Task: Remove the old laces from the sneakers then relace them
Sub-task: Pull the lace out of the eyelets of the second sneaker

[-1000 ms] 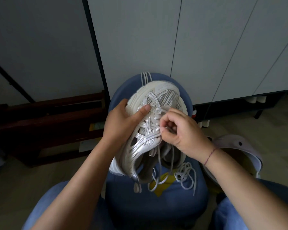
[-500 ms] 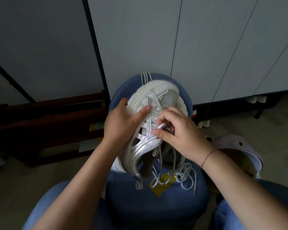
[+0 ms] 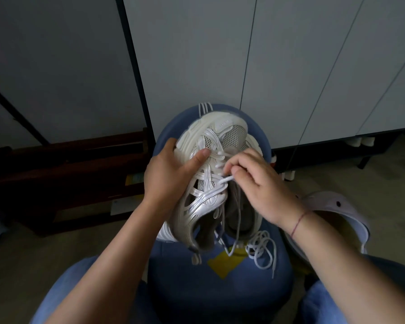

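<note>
A white and silver sneaker [image 3: 204, 199] is held toe-away over a blue stool [image 3: 220, 288]. My left hand [image 3: 171, 174] grips its left side, thumb pressed across the lace area. My right hand [image 3: 260, 185] pinches a loop of white lace [image 3: 225, 180] at the middle eyelets. A second sneaker [image 3: 241, 216] lies just behind, under my right hand and partly hidden. Loose lace ends [image 3: 262, 249] hang down and coil on the stool seat.
A yellow patch [image 3: 225, 263] marks the stool seat. A pale lilac clog [image 3: 332, 220] lies on the floor at right. Grey cabinet doors [image 3: 220, 54] stand right behind the stool, and a dark wooden rack [image 3: 68, 174] sits at left. My knees frame the stool.
My right hand has shifted its pinch slightly to the right and drawn a lace loop out from the eyelets. My left hand keeps the same grip on the sneaker.
</note>
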The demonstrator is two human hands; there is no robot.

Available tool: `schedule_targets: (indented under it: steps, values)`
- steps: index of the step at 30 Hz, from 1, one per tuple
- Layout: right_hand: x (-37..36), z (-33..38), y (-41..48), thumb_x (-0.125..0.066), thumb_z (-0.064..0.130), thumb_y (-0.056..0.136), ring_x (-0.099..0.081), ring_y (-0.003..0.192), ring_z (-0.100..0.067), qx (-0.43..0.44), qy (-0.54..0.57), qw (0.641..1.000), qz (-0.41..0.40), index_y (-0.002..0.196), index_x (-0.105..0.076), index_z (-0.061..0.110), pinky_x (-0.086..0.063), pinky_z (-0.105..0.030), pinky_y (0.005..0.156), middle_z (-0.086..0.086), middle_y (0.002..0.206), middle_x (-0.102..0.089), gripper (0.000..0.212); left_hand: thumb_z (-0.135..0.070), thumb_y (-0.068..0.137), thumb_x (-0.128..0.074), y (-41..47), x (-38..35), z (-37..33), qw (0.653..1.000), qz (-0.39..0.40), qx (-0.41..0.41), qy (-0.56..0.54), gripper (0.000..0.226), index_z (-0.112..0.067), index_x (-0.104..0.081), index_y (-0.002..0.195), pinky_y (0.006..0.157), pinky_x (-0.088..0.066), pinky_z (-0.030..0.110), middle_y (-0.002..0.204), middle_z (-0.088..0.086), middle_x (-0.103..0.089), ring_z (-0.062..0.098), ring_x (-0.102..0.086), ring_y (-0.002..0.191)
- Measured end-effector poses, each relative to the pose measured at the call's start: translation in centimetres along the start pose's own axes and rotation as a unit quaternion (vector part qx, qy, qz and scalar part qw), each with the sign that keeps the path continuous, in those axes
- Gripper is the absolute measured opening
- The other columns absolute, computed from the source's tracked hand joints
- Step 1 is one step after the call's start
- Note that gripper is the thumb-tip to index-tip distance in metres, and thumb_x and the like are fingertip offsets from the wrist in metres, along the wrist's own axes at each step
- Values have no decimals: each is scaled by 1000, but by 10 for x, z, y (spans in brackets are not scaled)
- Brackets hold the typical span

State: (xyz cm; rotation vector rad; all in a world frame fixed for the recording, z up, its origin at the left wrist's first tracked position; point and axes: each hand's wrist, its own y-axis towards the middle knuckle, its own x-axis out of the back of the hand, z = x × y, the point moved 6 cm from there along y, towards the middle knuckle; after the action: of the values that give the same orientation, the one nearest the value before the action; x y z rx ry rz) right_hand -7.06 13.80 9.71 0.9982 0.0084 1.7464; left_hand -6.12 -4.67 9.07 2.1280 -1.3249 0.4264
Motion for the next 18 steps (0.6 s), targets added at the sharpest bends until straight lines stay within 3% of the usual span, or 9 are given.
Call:
schedule_targets:
  steps: [3,6,8,10,12,13,14,16,18]
  values:
    - [-5,13,0,-49,53,87,-49,85,-7,67,-150,986,-11,78,-54,21,-35,-29,77,14,84,-47,33,-87,62,-48,-2,-3,-3,999,9,-14,28,78,-25,-58,109,73,-56,43,90,-9,-70,15,-67,84]
    - [-5,14,-1,-52,50,84,-49,92,-3,79,-145,986,-14,71,-52,22,-30,-27,76,19,79,-43,31,-87,64,-50,-1,-5,-3,999,12,-17,24,74,-26,-58,106,73,-56,43,88,-9,-70,14,-67,83]
    - [-2,8,0,-60,39,87,-52,98,3,49,0,999,-3,70,-53,23,-38,-21,83,21,79,-50,24,-84,65,-54,-1,-4,-2,1000,12,-6,-7,73,-26,-59,109,77,-56,43,92,-11,-71,10,-67,86]
    - [4,-2,4,-61,33,87,-53,84,6,-31,170,985,-30,69,-58,26,-40,-17,77,19,73,-56,20,-81,67,-58,0,-4,3,999,7,14,-49,71,-27,-61,112,85,-56,43,98,-14,-71,7,-67,93]
    - [13,-22,4,-65,31,85,-48,67,0,-128,365,913,-128,66,-61,24,-38,-19,68,13,64,-53,20,-81,66,-59,2,-2,6,997,-3,29,-70,76,-26,-61,117,91,-54,42,106,-13,-70,8,-66,100]
    - [15,-32,3,-66,28,84,-46,63,-3,-176,429,870,-170,66,-61,21,-37,-20,66,9,63,-51,20,-82,66,-59,3,-1,7,997,-8,33,-73,80,-24,-60,121,92,-54,41,110,-12,-70,9,-66,103]
    - [17,-39,2,-63,25,85,-45,61,-4,-206,436,856,-187,66,-60,19,-37,-20,64,6,62,-50,20,-81,67,-60,3,0,7,997,-10,37,-72,80,-23,-60,122,93,-54,41,110,-11,-70,10,-65,104]
    - [21,-41,2,-57,20,93,-45,62,-4,-198,267,932,-146,70,-57,18,-37,-21,63,3,67,-50,23,-74,73,-65,3,0,7,997,-4,34,-73,64,-27,-60,116,90,-55,40,104,-15,-70,6,-66,99]
    - [22,-29,3,-56,19,94,-50,71,-5,-109,75,987,-86,78,-56,18,-39,-19,68,1,80,-55,16,-72,74,-66,1,0,6,998,2,27,-63,57,-31,-60,113,87,-56,41,100,-18,-69,4,-66,95]
